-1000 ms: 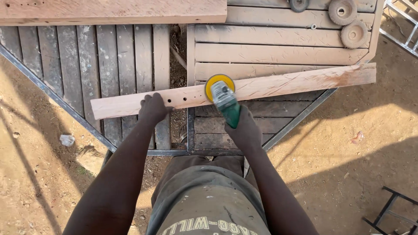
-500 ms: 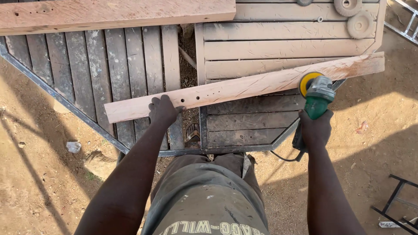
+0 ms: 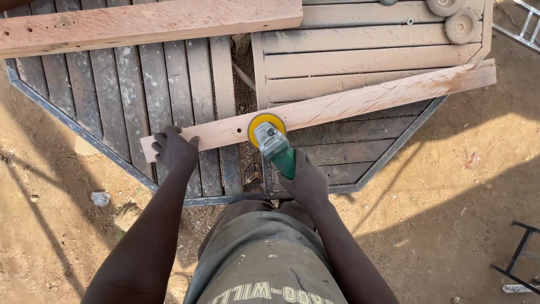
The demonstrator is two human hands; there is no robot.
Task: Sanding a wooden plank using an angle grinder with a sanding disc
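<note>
A long pale wooden plank [image 3: 360,101] lies slanted across a dark slatted table top [image 3: 129,95]. My left hand [image 3: 174,147] presses down on the plank's near left end. My right hand [image 3: 304,179] grips the green body of an angle grinder [image 3: 274,145]. Its yellow sanding disc [image 3: 265,125] rests on the plank's lower edge, a short way right of my left hand. The plank's right part looks rougher and redder than the left.
A thick reddish beam [image 3: 146,22] lies across the table's far side. Two round discs [image 3: 458,19] sit at the top right. Sandy ground surrounds the table, with a black metal frame [image 3: 520,253] at the right and a small white scrap [image 3: 101,198] at the left.
The grinder has travelled from the plank's right end back to its left-middle part. A second ago it was near this same spot. My left hand has kept holding the plank.
</note>
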